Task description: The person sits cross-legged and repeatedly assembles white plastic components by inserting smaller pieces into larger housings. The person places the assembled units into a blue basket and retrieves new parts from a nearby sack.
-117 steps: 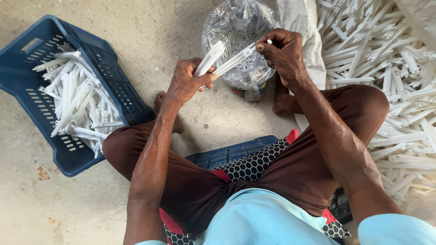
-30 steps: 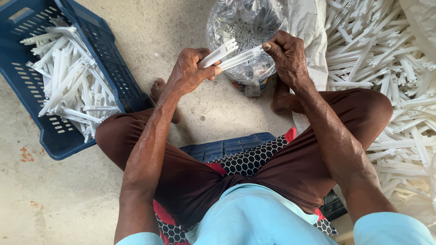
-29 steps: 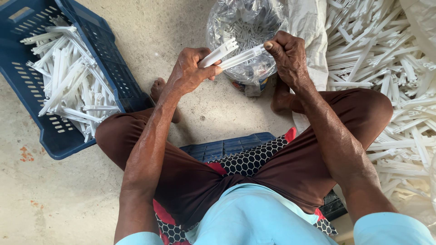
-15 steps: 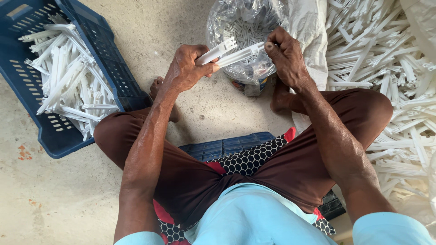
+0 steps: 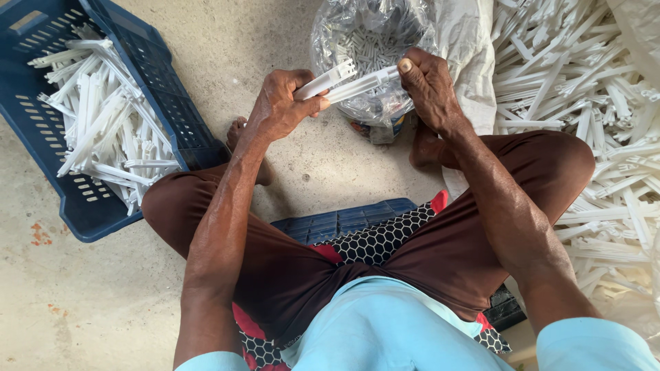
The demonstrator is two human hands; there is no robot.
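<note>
My left hand grips the near ends of two long white plastic strips, held out in front of my knees. My right hand closes on the far end of the lower strip, thumb pressed on its tip. Just behind both hands stands a clear plastic bag with several small white pieces inside. A blue plastic crate on my left holds several finished white strips. A big heap of loose white strips lies on my right.
I sit low on a blue crate covered with a patterned cushion, knees spread, bare feet on the concrete floor. A white sack lies between the clear bag and the heap.
The view has shifted slightly and my hands have lifted the strips a little. My right thumb has slid onto the strip's end. The crate and heap stay where they were.
</note>
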